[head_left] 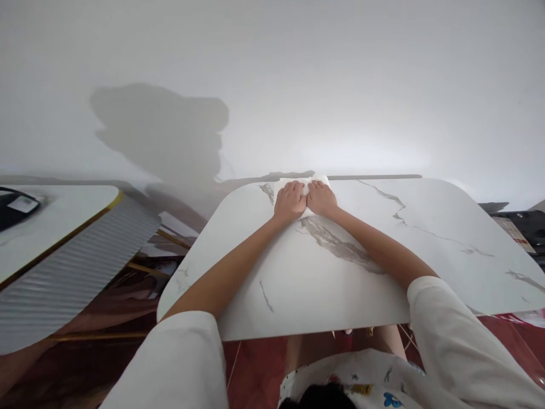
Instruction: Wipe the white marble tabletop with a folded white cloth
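Observation:
Both arms reach forward across a white marble-patterned tabletop (pixel 264 267). Near its far edge, a white cloth (pixel 313 212) lies under both hands; it may be paper, I cannot tell. My left hand (pixel 290 201) presses down on the cloth's left part with bent fingers, knuckles up. Right beside it, my right hand (pixel 321 197) bears on the right part in the same way, and the two thumbs are close together. Between and beyond the fingers some of the cloth shows; the rest is hidden by the hands.
A pale wall (pixel 272 102) rises directly behind the tabletop and carries a shadow. On the left stands another white table (pixel 63 218) with a gold edge and ribbed side, bearing a black object (pixel 15 207). Black items (pixel 525 224) sit at the right. Red tiles (pixel 255 363) cover the floor.

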Available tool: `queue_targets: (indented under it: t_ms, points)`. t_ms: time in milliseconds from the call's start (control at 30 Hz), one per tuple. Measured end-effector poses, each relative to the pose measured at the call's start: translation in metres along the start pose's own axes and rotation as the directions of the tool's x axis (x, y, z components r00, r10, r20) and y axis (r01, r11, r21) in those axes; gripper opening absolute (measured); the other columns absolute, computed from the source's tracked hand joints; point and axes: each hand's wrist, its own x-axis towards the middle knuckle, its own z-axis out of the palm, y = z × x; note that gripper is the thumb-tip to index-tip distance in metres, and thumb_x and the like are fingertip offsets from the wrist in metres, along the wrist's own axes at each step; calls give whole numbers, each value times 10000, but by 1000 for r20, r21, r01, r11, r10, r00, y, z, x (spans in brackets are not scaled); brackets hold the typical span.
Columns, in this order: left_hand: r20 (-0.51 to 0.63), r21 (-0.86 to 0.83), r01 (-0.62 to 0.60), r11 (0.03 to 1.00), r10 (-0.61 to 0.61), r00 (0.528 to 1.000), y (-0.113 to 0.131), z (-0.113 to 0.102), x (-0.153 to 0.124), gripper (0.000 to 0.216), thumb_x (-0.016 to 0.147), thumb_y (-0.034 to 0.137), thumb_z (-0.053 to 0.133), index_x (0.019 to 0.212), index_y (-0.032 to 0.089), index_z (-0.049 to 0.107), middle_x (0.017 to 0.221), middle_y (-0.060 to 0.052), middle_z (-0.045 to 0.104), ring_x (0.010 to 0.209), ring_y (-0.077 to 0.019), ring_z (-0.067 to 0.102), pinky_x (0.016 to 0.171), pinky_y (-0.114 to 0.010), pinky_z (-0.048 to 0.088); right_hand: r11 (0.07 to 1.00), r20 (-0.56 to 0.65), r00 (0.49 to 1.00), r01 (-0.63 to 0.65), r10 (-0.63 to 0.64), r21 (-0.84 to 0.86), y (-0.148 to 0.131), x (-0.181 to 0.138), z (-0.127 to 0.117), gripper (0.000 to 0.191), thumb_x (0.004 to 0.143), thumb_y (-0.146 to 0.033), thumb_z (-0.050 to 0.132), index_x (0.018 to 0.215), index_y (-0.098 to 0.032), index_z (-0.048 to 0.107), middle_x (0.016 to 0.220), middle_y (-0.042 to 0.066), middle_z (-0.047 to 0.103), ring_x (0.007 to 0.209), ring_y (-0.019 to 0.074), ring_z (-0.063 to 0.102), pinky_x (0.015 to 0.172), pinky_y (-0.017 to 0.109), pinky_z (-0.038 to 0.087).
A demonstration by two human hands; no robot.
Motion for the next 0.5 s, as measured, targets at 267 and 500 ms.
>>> queue_targets:
  t_ms: [267, 500]
  points:
    - [74, -6, -3, 1000, 4, 997, 10, 21, 48, 369, 873, 184, 375, 1200, 153, 540, 1272, -148, 582, 1241, -286, 479, 1052, -442, 371, 1000, -43, 999, -11, 11, 7, 41, 28, 3, 457, 954, -159, 302, 1359, -29, 468, 1457, 169, 476, 1361, 286, 396, 1116, 401, 307]
    - [94, -23, -112, 993, 113, 989, 29, 27, 52, 416, 882, 209, 374, 1264, 124, 514, 1328, -141, 565, 1270, -276, 466, 1077, -432, 357, 998, -117, 991, -61, 59, -8, 61, 9, 2, 455, 942, -165, 330, 1342, -15, 487, 1428, 199, 498, 1350, 298, 412, 1103, 429, 327]
